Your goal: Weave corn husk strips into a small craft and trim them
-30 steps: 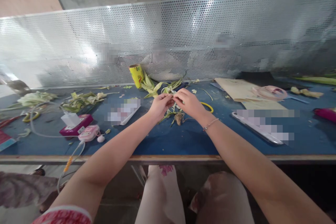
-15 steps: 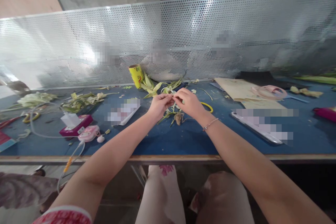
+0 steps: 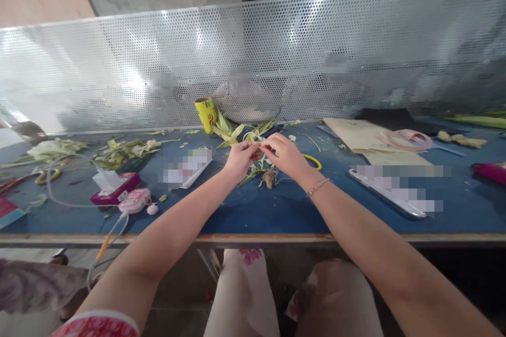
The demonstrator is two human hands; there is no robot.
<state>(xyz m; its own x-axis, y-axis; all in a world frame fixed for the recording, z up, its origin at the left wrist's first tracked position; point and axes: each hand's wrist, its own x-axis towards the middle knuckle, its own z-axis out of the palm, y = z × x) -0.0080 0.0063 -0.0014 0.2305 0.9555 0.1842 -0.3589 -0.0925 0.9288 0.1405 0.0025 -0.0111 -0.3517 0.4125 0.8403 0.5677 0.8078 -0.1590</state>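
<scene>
My left hand (image 3: 242, 159) and my right hand (image 3: 282, 152) meet fingertip to fingertip above the middle of the blue table (image 3: 245, 216). Both are closed in a pinch, and whatever sits between the fingertips is too small and too hidden to name. Just below them lies a brown, cone-shaped woven-looking piece (image 3: 270, 179) among thin green stems. Behind the hands, green corn husks (image 3: 225, 130) lean by a yellow tube (image 3: 204, 115). Part of a yellow ring (image 3: 314, 161) shows beside my right wrist, which wears a thin bracelet.
Phones lie to the left (image 3: 193, 168) and right (image 3: 389, 195). A magenta box (image 3: 118, 189), a pink case (image 3: 134, 201) and white cables are at front left. Husk scraps (image 3: 124, 152), brown paper (image 3: 356, 134) and a pink ring (image 3: 407, 140) lie around. A perforated metal screen (image 3: 253, 58) stands behind.
Both hands stay pinched together in nearly the same place, with only slight finger movement. The camera view has shifted a little; the things on the table have not moved.
</scene>
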